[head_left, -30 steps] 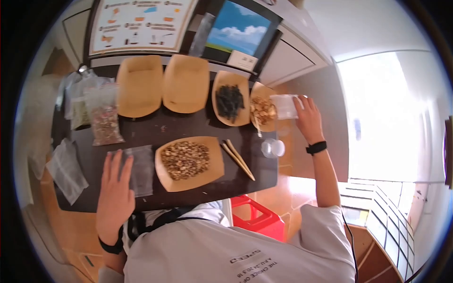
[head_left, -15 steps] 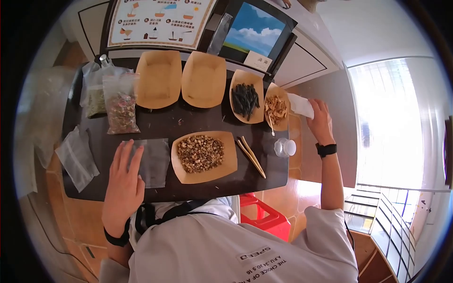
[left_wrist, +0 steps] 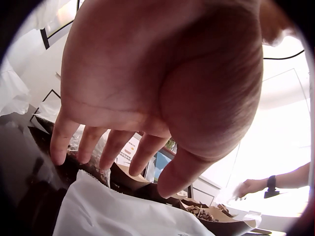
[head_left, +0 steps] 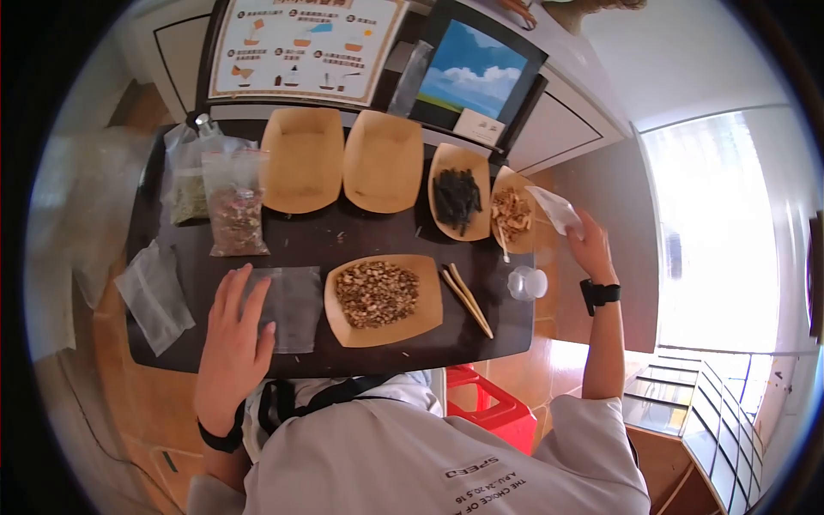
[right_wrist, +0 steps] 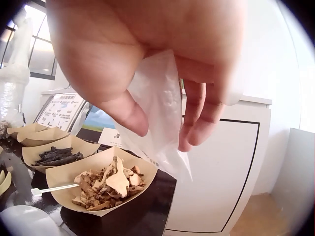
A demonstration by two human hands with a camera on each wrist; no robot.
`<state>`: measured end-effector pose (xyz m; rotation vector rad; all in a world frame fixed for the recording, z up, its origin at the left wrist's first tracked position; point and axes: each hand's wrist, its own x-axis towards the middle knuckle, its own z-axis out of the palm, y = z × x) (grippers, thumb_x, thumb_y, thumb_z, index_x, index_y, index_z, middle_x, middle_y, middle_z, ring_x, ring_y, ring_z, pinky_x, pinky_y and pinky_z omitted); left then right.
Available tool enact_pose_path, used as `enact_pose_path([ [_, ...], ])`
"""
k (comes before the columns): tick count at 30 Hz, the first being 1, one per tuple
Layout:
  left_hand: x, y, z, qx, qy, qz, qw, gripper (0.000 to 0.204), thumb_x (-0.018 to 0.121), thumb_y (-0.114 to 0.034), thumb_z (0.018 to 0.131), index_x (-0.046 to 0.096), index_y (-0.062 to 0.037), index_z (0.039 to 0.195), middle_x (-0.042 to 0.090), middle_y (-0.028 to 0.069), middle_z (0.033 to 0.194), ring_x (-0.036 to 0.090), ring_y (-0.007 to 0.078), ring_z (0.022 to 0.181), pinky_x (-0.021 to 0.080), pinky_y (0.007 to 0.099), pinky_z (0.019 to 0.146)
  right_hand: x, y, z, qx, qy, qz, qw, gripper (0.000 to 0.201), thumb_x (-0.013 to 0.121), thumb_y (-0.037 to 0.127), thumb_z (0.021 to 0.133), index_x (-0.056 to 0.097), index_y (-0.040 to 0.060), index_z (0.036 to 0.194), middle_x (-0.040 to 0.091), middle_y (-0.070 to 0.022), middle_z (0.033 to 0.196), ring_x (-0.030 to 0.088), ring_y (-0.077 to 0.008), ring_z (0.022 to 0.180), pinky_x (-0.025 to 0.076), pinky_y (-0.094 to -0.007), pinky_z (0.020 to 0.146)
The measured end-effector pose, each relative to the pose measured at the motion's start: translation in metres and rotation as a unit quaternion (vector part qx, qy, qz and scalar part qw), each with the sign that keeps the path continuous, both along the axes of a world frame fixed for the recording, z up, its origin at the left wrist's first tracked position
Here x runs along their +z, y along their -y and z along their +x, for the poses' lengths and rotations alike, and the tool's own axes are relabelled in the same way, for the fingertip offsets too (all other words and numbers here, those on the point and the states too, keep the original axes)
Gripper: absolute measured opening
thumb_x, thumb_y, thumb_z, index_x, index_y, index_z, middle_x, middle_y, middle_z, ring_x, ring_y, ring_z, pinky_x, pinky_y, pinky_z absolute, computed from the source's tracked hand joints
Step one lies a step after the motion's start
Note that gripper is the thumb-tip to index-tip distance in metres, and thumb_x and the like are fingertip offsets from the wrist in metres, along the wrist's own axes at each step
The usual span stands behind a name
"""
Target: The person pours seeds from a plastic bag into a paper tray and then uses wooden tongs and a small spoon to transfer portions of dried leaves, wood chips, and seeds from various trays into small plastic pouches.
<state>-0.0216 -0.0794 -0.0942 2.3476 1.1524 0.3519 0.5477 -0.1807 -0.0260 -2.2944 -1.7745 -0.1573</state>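
Note:
In the right wrist view my right hand [head_left: 592, 251] pinches a translucent plastic bag [right_wrist: 156, 105] between thumb and fingers. The bag hangs at the outer side of a paper tray [head_left: 525, 241] of dried brown and pale slices [right_wrist: 110, 183], past the table's right edge. My left hand [head_left: 232, 343], fingers spread and fairly straight, is palm down at the front left. Its thumb side overlaps a flat clear plastic bag [head_left: 294, 311] in the head view. Right of that bag stands a paper tray [head_left: 427, 326] heaped with small brown pieces [head_left: 378, 294].
Another tray holds dark strips [head_left: 457, 202]; two bare trays [head_left: 300, 163] stand behind. Filled bags [head_left: 236, 206] lie at the left, near a flat pouch [head_left: 154, 296]. Wooden tongs [head_left: 468, 300] and a small clear jar [head_left: 526, 283] are at the right. A red stool [head_left: 493, 408] stands below.
The right wrist has turned, and the bag has swung from nearly level to slanting down toward the hand. The left hand keeps its place beside the flat bag. The head view has shifted.

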Motion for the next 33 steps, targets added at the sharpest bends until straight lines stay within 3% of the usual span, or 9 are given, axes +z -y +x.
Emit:
enact_pose_path([
  [6, 0.005, -0.008, 0.001, 0.021, 0.004, 0.024, 0.999, 0.05, 0.061, -0.002, 0.084, 0.05, -0.0016, 0.133, 0.041, 0.0206, 0.145, 0.04, 0.0429, 0.134, 0.036, 0.0472, 0.111, -0.017, 0.004, 0.024, -0.03, -0.076, -0.003, 0.997, 0.027, 0.059, 0.009, 0.092, 0.065, -0.001, 0.116, 0.073, -0.0177, 0.09, 0.072, -0.0242, 0.08, 0.055, -0.0361, 0.073],
  [10, 0.016, -0.013, 0.001, 0.008, 0.154, -0.053, 0.987, 0.046, 0.064, -0.003, 0.085, 0.054, -0.001, 0.13, 0.048, 0.0184, 0.141, 0.047, 0.037, 0.131, 0.041, 0.0418, 0.107, 0.019, -0.013, -0.077, -0.019, -0.206, 0.09, 0.974, 0.024, 0.058, 0.008, 0.096, 0.066, -0.0059, 0.114, 0.075, -0.0112, 0.093, 0.07, -0.0194, 0.082, 0.056, -0.0331, 0.076],
  [13, 0.02, -0.012, 0.01, -0.011, 0.232, -0.144, 0.962, 0.049, 0.065, -0.004, 0.089, 0.051, 0.0001, 0.135, 0.053, 0.0163, 0.139, 0.051, 0.0297, 0.129, 0.043, 0.0381, 0.104, 0.02, -0.017, -0.197, -0.007, -0.544, 0.112, 0.831, 0.02, 0.065, 0.002, 0.091, 0.068, -0.0048, 0.11, 0.072, -0.0136, 0.102, 0.07, -0.0195, 0.09, 0.057, -0.0326, 0.081],
  [15, 0.021, -0.007, 0.018, 0.038, 0.468, -0.375, 0.799, 0.056, 0.067, -0.004, 0.088, 0.046, 0.0021, 0.14, 0.056, 0.0162, 0.134, 0.054, 0.0282, 0.126, 0.044, 0.0377, 0.102, 0.007, -0.027, -0.268, -0.009, -0.663, -0.021, 0.748, 0.012, 0.07, 0.0, 0.088, 0.069, -0.0028, 0.099, 0.072, -0.0097, 0.09, 0.07, -0.0156, 0.086, 0.057, -0.0277, 0.073],
  [18, 0.021, -0.001, 0.011, 0.078, 0.465, -0.41, 0.781, 0.054, 0.068, -0.005, 0.091, 0.046, 0.0004, 0.14, 0.061, 0.0132, 0.126, 0.061, 0.0186, 0.111, 0.048, 0.0306, 0.094, -0.03, -0.054, -0.329, 0.123, -0.65, -0.099, 0.744, 0.022, 0.073, 0.011, 0.086, 0.067, -0.0016, 0.103, 0.073, -0.0077, 0.085, 0.064, -0.0081, 0.073, 0.054, -0.0293, 0.068],
  [21, 0.011, -0.003, -0.008, 0.143, 0.413, -0.372, 0.819, 0.041, 0.065, 0.0, 0.092, 0.052, 0.0014, 0.131, 0.067, 0.0084, 0.11, 0.064, 0.0114, 0.094, 0.05, 0.0239, 0.08, -0.027, -0.066, -0.352, 0.141, -0.527, -0.156, 0.824, 0.043, 0.072, 0.01, 0.081, 0.059, -0.0022, 0.121, 0.069, -0.0124, 0.087, 0.067, -0.0275, 0.072, 0.054, -0.0365, 0.07],
  [25, -0.007, 0.0, -0.041, 0.22, 0.341, -0.38, 0.831, 0.029, 0.063, 0.001, 0.092, 0.057, 0.0012, 0.121, 0.069, 0.0063, 0.1, 0.063, 0.0095, 0.083, 0.049, 0.0227, 0.069, -0.045, -0.059, -0.367, 0.119, -0.494, -0.022, 0.861, 0.051, 0.071, 0.004, 0.076, 0.057, -0.0002, 0.125, 0.064, -0.0141, 0.101, 0.063, -0.0328, 0.084, 0.053, -0.04, 0.075],
  [27, -0.016, -0.001, -0.042, 0.231, 0.324, -0.365, 0.842, 0.026, 0.064, -0.002, 0.093, 0.058, 0.0008, 0.119, 0.069, 0.005, 0.097, 0.062, 0.0083, 0.078, 0.048, 0.0221, 0.066, -0.051, -0.06, -0.361, 0.388, -0.25, 0.058, 0.885, 0.051, 0.069, 0.007, 0.076, 0.057, 0.001, 0.124, 0.058, -0.0151, 0.111, 0.06, -0.0311, 0.098, 0.052, -0.0411, 0.081],
  [33, -0.001, -0.029, -0.028, 0.247, 0.081, -0.057, 0.964, 0.05, 0.077, -0.022, 0.085, 0.055, -0.0007, 0.124, 0.063, 0.0108, 0.092, 0.055, 0.0167, 0.068, 0.047, 0.0306, 0.06, -0.069, -0.043, -0.384, 0.441, -0.072, -0.122, 0.886, 0.033, 0.061, 0.015, 0.081, 0.066, 0.0048, 0.112, 0.057, -0.0109, 0.115, 0.055, -0.0239, 0.106, 0.046, -0.0329, 0.088],
])
